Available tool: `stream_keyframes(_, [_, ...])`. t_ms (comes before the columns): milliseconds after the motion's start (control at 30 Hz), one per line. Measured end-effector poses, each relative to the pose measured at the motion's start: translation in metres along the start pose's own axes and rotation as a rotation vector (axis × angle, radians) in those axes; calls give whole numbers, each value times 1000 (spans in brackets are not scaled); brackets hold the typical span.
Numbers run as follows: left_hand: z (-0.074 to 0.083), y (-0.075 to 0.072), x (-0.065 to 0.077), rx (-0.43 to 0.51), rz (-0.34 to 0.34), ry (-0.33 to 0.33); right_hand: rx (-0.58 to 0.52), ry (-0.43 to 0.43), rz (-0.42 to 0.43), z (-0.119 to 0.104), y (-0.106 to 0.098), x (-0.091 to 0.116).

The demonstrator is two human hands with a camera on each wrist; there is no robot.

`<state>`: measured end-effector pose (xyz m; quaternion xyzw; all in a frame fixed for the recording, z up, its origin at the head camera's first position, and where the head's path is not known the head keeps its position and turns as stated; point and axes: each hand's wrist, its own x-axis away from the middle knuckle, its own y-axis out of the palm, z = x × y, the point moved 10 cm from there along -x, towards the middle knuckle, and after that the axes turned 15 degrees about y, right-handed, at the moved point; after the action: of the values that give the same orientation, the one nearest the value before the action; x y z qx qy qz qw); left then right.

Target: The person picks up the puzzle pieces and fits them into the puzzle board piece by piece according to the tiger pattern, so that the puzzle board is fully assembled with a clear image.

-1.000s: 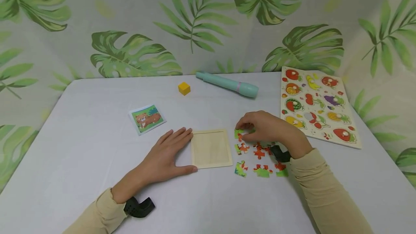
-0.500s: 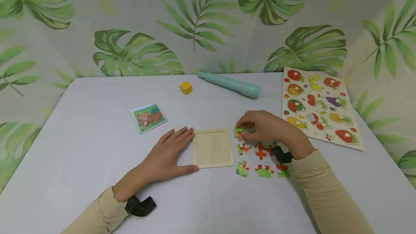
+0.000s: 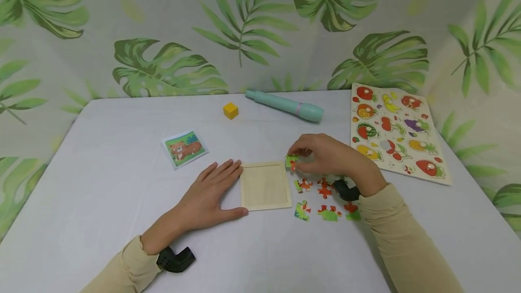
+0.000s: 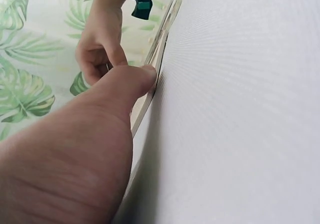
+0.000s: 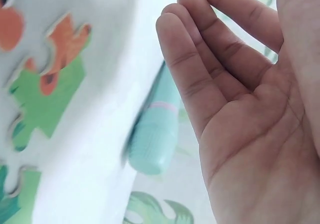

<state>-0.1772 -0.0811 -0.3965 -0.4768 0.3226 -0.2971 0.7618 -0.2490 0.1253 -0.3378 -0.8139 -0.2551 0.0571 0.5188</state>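
Surface (image 3: pixel 101 184) first: your white cloth-covered surface carries the fruit peg board (image 3: pixel 396 132) at the far right, the teal torch-shaped toy (image 3: pixel 285 106) and the yellow cube (image 3: pixel 230 111) at the back, and the tiger picture card (image 3: pixel 185 148) to the left of centre. None of these has shifted over the last second.

Next in size, the wooden puzzle tray (image 3: pixel 264 186) lies flat in the middle, with nothing in its recess. Your left hand (image 3: pixel 209 196) lies flat against its left edge, fingers straight and spread, thumb along the near corner, holding nothing; the left wrist view shows the thumb tip touching the tray's rim. That hand has stayed where it was.

What has changed is your right hand (image 3: pixel 325 155). A second ago it sat low over the loose puzzle pieces (image 3: pixel 321 198) just right of the tray; now it has risen a little and moved left, fingertips curled into a pinch on one green jigsaw piece (image 3: pixel 291 162), which hangs just beside the tray's upper right corner. Judging from that, the piece is picked and on its way to the tray, not yet laid in. Your right wrist is bent, palm down, forearm angled in from the lower right.
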Motion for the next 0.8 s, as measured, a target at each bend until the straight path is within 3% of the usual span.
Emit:
stream_keyframes(300, [1, 1, -1, -31, -4, 8, 0, 2, -20, -18, -5, -6])
stream_keyframes(500, [0, 1, -2, -32, -14, 9, -18, -13, 15, -27, -9, -8])
stream_keyframes(800, [1, 2, 0, -34, -16, 9, -6, -31, 56, -36, 2, -11])
